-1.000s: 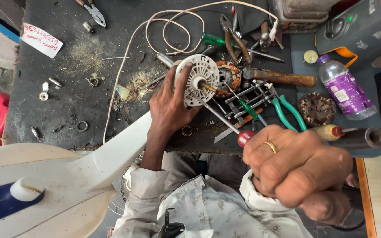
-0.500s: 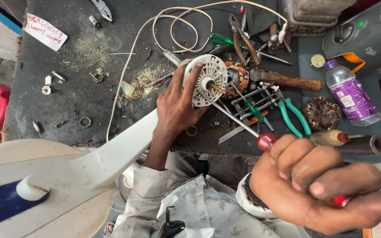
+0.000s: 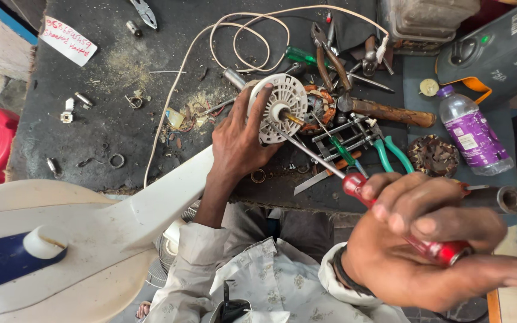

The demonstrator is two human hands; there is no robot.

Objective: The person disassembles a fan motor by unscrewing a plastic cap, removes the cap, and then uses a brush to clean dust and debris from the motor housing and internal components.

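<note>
Driving a red-handled screwdriver (image 3: 411,230) into the white motor end cover (image 3: 283,110): right hand (image 3: 417,251) is wrapped closed round the handle, left hand (image 3: 240,140) grips the cover's rim on the dark tabletop (image 3: 121,78). Advice: keep shaft square to the screw, cover braced. Plastic bottle (image 3: 471,133), purple label, capped; contents unclear.

Since a second ago we turn our right hand (image 3: 426,245) over: first we see its back, closed, and now the fingers (image 3: 402,200) wrap the red handle of the screwdriver (image 3: 354,185), whose end shows by the palm. The shaft now reaches the white motor cover (image 3: 285,107).
</note>
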